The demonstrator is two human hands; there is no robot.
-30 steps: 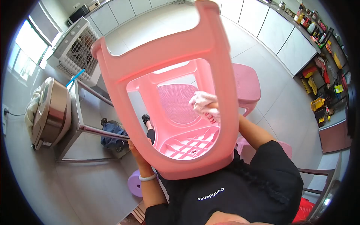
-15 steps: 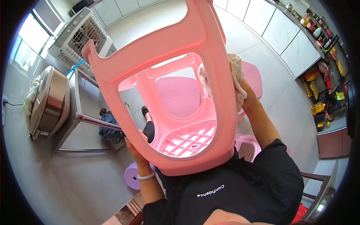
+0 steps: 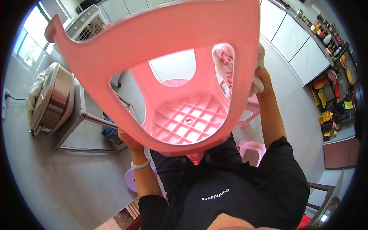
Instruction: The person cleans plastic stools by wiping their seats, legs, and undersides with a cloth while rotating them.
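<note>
Stool [image 3: 153,42] first: pink plastic, held up just past the person's lap [image 3: 163,165] (can't tell from here if it's resting on the thighs at all), tipped so the seat end is closest and the legs stick up and away. So the long axis runs outward from the lap, right between the two hands, and you can see the gridded seat underside [image 3: 180,124] through the opening in the near side. Left hand [image 3: 130,138] has a grip on the left edge down low, so it's the one nearer the seat end. Right hand [image 3: 263,78] is further up the opposite side, clutching a pale cloth [image 3: 221,61] that shows both inside the opening and outside the right leg; its fingertips are hidden from me. Further out there's a smaller pink stool [image 3: 250,144] on the right and a purple stool [image 3: 131,180] behind the left forearm. Container-wise, a rice cooker [image 3: 57,103] sits on the metal-framed table [image 3: 97,121] on the left, lid down, so no clue what's inside. Over on the right there's a bottle of yellow liquid [image 3: 325,116], plus assorted bottles [image 3: 327,39] along the counter, contents too small to make out.
</note>
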